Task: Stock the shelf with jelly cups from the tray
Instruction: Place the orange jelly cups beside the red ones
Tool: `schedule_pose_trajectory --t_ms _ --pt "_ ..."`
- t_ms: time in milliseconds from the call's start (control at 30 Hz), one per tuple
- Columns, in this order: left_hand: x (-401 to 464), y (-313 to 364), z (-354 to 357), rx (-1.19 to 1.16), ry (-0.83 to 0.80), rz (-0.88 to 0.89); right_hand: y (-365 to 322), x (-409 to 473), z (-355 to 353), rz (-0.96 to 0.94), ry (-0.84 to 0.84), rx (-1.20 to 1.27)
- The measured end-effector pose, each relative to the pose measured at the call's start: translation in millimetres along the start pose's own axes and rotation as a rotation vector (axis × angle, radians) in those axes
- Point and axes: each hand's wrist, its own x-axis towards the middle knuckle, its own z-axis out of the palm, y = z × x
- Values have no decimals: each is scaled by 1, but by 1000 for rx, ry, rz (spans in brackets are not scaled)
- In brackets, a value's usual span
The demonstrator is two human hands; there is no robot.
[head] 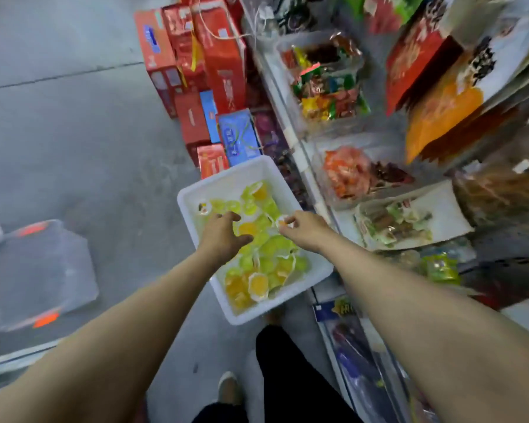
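While heaped in the white tray point(196, 193) on the floor, yellow and orange jelly cups point(264, 261) lying below both hands. Right hand point(306, 228) pinching 1 orange jelly cup point(283, 221). Left hand point(223, 236) spread loose over the pile, grasping nothing. Just right, shelf point(306, 166) of snack bins; behind, red boxes point(196, 56).

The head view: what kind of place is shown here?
Most likely a small shop aisle. A shelf holds clear bins of wrapped snacks, red gift boxes stand on the concrete floor, and a white tray of jelly cups waits beside the shelf.
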Motion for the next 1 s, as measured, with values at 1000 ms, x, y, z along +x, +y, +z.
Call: schedule_pose_trajectory --t_ms 1000 --pt "56 -106 149 46 -351 -362 83 121 149 255 -498 119"
